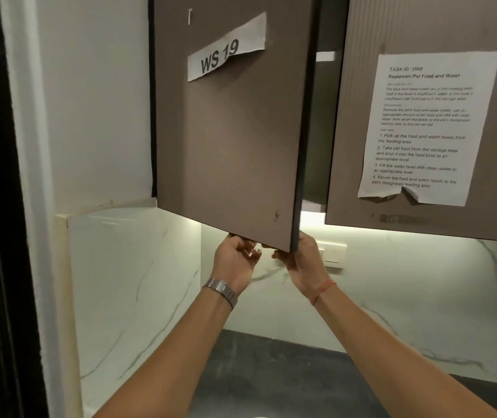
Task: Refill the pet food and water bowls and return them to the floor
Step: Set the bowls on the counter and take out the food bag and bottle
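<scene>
Two hands work the bottom edge of one wall cabinet door [229,131], the left-hand door of a pair, which bears a paper label reading "WS 19" [226,48]. The left hand [236,260] curls its fingers up under the door's lower edge, a metal watch [221,291] on its wrist; the right hand [301,260], with an orange thread band [322,291] on its wrist, hooks round the door's free lower corner, fingers hidden behind the panel. Both hands look closed on the door edge, and neither carries anything else.

The door stands partly ajar, with a dark gap between it and the neighbouring door [422,116], which carries a printed task sheet [422,128]. Below the door run a lit marble backsplash [407,282], a white wall switch [331,254] and a dark countertop [286,372].

No pet bowls and no food bag are in view; the cabinet interior is too dark to tell what it holds. Judging by the task, this step is opening the storage cabinet to reach the pet food. To do it well, pull evenly outward from the free corner rather than twisting the panel, swing the door wide enough to clear the head, then free one hand for reaching inside while the other steadies the door.
</scene>
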